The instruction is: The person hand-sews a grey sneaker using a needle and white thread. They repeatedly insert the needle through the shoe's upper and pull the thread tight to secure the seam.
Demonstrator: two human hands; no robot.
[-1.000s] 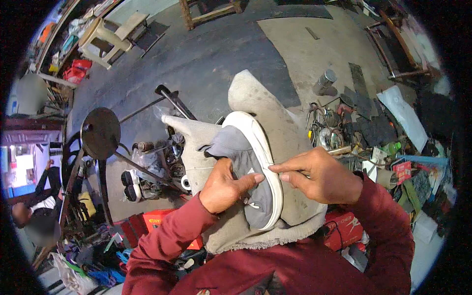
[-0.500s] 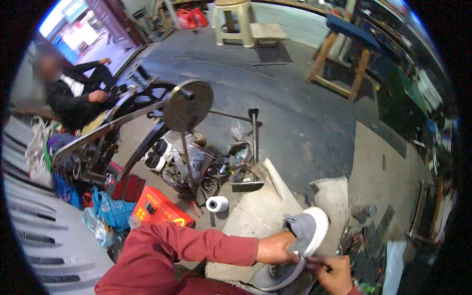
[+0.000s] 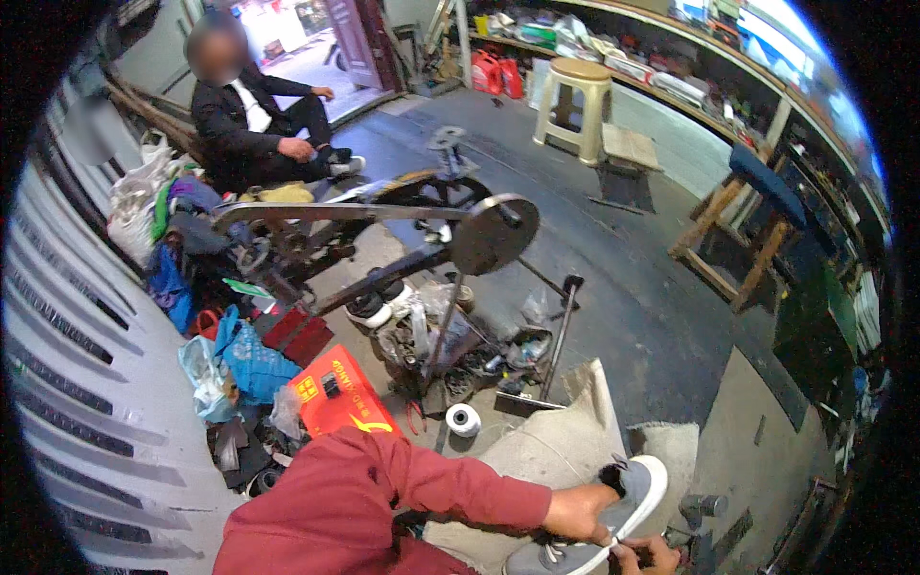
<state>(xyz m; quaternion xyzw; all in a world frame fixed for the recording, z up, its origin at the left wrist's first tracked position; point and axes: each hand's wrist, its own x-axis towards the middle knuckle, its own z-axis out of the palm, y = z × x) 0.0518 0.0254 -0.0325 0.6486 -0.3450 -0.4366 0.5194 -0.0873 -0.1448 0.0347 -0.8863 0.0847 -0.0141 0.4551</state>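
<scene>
At the far left stands a grey ribbed metal shutter (image 3: 67, 431); the fisheye's black rim cuts it off. Right of it, a seated person in a black jacket (image 3: 225, 129) has their face blurred over. Below lies a bright blue woven plastic bag (image 3: 257, 359), then a flat red cardboard box (image 3: 335, 388) with yellow marks and printed characters, its lower edge hidden by the maroon left sleeve (image 3: 460, 484). A dark iron machine with a round metal disc (image 3: 495, 235) rises beyond the box; the clutter beneath is hard to sort. A white thread spool (image 3: 463, 420) stands beside a beige cloth (image 3: 522, 455), which is cut off below.

The left hand (image 3: 580, 511) grips a grey cloth shoe with a white sole (image 3: 635, 486), which lies over the cloth at the bottom edge, its toe cropped. The thumb presses the shoe's side; the other fingers are mostly hidden. The right hand (image 3: 656, 556) has its fingertips drawn together at the sole's edge; whether they pinch anything cannot be told, and the frame cuts the hand off. Farther right stands a wooden stool with a blue seat (image 3: 767, 182).
</scene>
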